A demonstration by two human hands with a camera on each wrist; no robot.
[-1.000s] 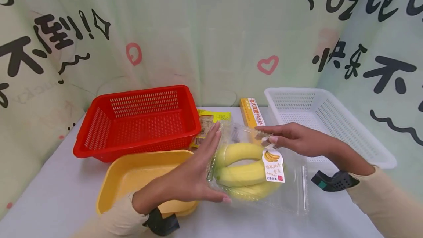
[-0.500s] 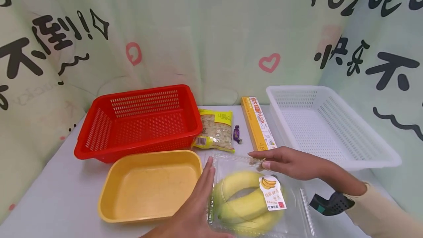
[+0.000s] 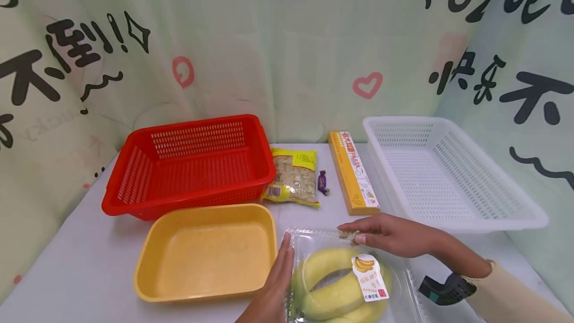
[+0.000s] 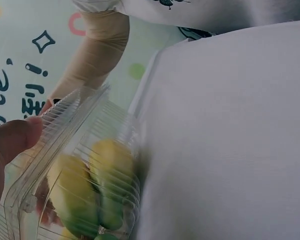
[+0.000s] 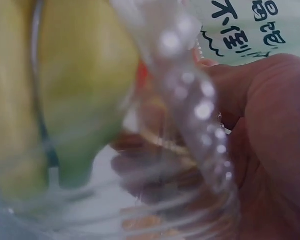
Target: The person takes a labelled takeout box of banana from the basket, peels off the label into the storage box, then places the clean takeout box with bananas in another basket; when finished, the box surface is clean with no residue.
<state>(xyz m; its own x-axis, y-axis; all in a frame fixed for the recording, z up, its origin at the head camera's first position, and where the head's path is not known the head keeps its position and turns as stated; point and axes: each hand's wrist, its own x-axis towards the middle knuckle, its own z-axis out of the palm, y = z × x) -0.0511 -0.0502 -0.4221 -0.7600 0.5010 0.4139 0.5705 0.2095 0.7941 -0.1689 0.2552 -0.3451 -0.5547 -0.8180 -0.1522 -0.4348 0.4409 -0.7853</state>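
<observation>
A clear plastic clamshell box [image 3: 403,303] of yellow bananas [image 3: 334,295], with a white banana label [image 3: 369,277] on its lid, is at the front of the table. My left hand [image 3: 273,288] grips its left side; the frame's lower edge cuts off part of that hand. In the left wrist view its thumb [image 4: 20,137] presses the box rim. My right hand [image 3: 396,235] pinches the far edge of the box, thumb towards me. Through the blurred plastic in the right wrist view, the right fingers [image 5: 145,175] show beneath the rim.
Behind the box lie a yellow pasta box [image 3: 352,178], a purple-wrapped candy [image 3: 322,182] and a yellow-topped food bag [image 3: 293,176]. A red basket [image 3: 204,196] and yellow tray [image 3: 148,278] stand left. The white basket [image 3: 515,226] is at right.
Both hands have brought the banana box nearer to me and lower in the head view. The food bag, candy and pasta box behind it have come into fuller view.
</observation>
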